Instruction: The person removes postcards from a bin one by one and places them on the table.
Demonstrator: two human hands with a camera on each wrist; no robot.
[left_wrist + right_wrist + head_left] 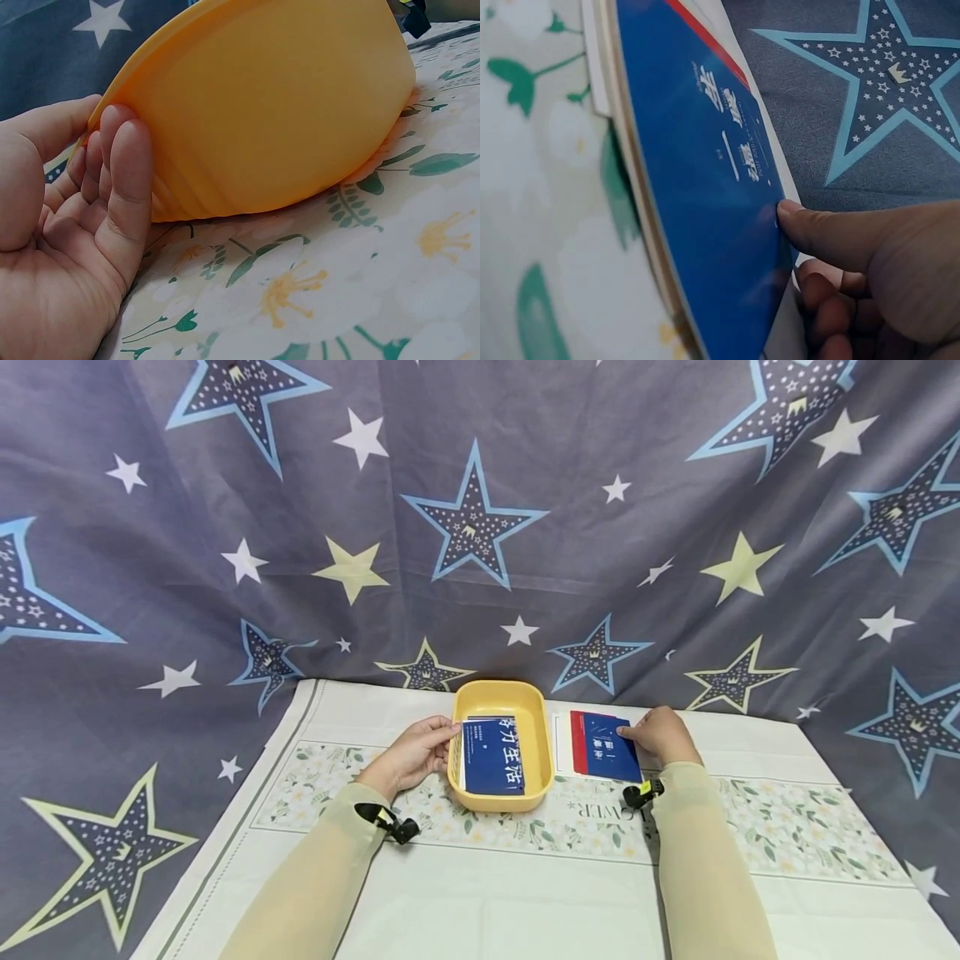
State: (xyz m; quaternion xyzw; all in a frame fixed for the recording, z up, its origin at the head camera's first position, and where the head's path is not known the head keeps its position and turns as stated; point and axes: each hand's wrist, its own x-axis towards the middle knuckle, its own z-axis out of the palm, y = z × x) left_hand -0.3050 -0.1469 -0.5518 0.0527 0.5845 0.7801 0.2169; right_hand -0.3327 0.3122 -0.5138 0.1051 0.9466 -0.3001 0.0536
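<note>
My left hand (pixel 411 755) grips the left rim of a yellow plastic basin (pixel 501 804). In the left wrist view the thumb lies over the rim and the fingers press the outer wall. Inside the basin lie blue printed cards (pixel 487 764) with white characters. My right hand (pixel 663 737) pinches a blue card (pixel 617 756) with white print at its right edge. In the right wrist view the thumb rests on its face while the other fingers curl at its edge. Beneath and left of that card show a red strip (pixel 577 742) and white cards (pixel 562 745).
A white tablecloth (pixel 540 893) with a printed floral band (pixel 802 827) covers the table. Behind it hangs a grey curtain (pixel 570 460) with star patterns. Each wrist wears a small black camera, the left camera (pixel 403 831) and the right camera (pixel 633 796).
</note>
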